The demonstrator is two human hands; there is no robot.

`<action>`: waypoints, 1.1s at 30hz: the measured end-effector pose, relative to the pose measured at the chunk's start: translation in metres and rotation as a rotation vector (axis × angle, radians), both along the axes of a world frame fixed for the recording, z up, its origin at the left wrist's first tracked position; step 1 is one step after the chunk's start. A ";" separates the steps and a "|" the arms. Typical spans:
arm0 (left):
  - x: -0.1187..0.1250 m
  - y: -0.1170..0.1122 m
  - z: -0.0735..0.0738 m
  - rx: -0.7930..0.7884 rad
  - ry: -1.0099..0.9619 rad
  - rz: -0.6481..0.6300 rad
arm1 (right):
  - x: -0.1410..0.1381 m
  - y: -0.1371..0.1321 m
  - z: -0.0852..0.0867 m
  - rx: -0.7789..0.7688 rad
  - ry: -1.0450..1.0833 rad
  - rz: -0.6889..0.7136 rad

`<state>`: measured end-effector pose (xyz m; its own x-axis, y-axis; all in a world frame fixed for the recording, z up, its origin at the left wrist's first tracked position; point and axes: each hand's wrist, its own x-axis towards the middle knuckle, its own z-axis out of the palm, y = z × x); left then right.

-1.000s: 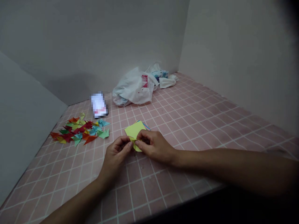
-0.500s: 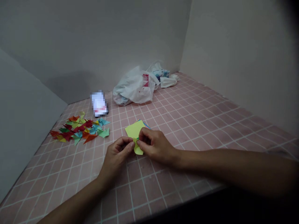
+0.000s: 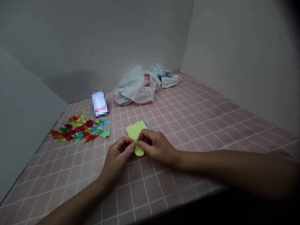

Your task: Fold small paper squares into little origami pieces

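Observation:
Both my hands meet over the pink tiled surface (image 3: pixel 187 125) and pinch a small folded yellow paper piece (image 3: pixel 138 151). My left hand (image 3: pixel 118 156) grips its left edge with thumb and fingers closed. My right hand (image 3: pixel 156 147) pinches its right side, fingers curled. Just behind my hands lies a small stack of square paper sheets (image 3: pixel 136 129), yellow on top with blue and other colours showing at its edge.
A heap of several folded coloured paper pieces (image 3: pixel 79 129) lies at the left. A blurred small white object (image 3: pixel 99 104) stands behind it. A crumpled white plastic bag (image 3: pixel 136 86) and other wrappers (image 3: pixel 167 78) sit in the far corner. Grey walls enclose three sides.
My hands have hardly moved. The yellow piece sticks out a little further below my fingers than a second ago.

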<state>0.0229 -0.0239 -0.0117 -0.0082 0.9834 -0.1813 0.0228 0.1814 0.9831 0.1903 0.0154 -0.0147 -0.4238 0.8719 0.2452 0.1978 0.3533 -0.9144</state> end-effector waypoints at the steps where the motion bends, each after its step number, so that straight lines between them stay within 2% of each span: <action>1: 0.000 0.000 0.000 0.001 0.005 -0.002 | 0.000 0.000 0.000 -0.007 -0.005 -0.002; 5: 0.001 0.000 0.003 0.043 0.057 -0.012 | -0.001 0.000 -0.001 -0.012 -0.006 0.001; 9: 0.002 -0.001 0.005 0.079 0.101 -0.002 | 0.001 0.000 0.001 -0.042 0.049 0.073; 11: 0.002 -0.001 0.005 0.083 0.099 0.017 | 0.001 0.002 0.001 -0.157 0.139 0.134; 15: 0.001 -0.002 0.006 0.073 0.062 0.040 | -0.001 0.006 -0.005 -0.516 0.348 0.264; 17: 0.000 -0.002 0.006 0.069 0.062 0.039 | -0.002 0.007 -0.009 -0.611 0.393 0.317; 22: 0.000 -0.002 0.005 0.074 0.047 0.039 | -0.003 0.008 -0.011 -0.621 0.403 0.340; 33: 0.000 -0.004 0.005 0.137 0.090 -0.013 | -0.002 0.005 -0.004 -0.664 0.419 0.320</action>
